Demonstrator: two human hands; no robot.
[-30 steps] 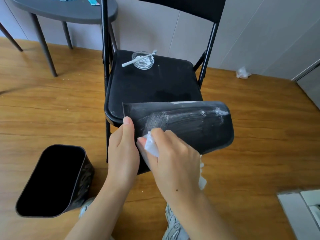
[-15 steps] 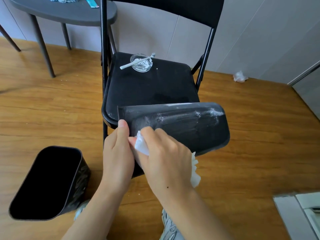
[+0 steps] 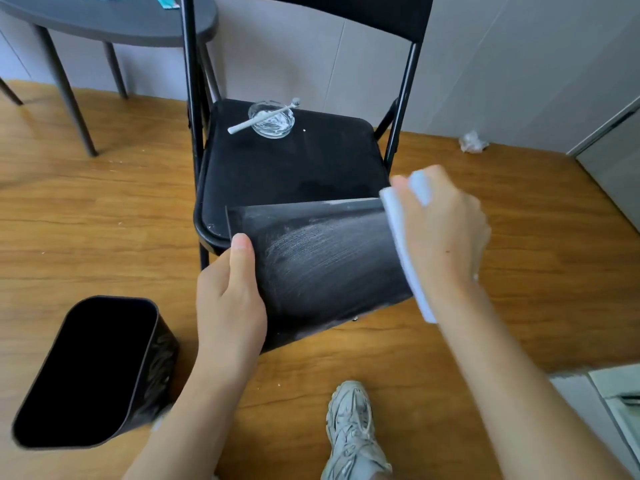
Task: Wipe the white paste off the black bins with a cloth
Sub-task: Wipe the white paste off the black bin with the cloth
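A black bin (image 3: 322,261) lies on its side in front of the chair, its broad face smeared with thin white paste streaks. My left hand (image 3: 230,299) grips its near left edge, thumb on top. My right hand (image 3: 440,230) holds a white cloth (image 3: 405,251) pressed against the bin's right end; part of the cloth hangs below the hand. A second black bin (image 3: 93,372) stands on the floor at the lower left, its opening toward me and white marks on its right side.
A black folding chair (image 3: 294,168) stands behind the held bin, with a glass dish of paste (image 3: 272,120) and a white stick on its seat. A grey table (image 3: 104,19) is at the back left. A crumpled wad (image 3: 472,142) lies by the wall. My shoe (image 3: 353,431) is below.
My right hand has swept the cloth from the bin's left part across to its right end. The thick white streaks have thinned to a faint haze. The left hand keeps its hold.
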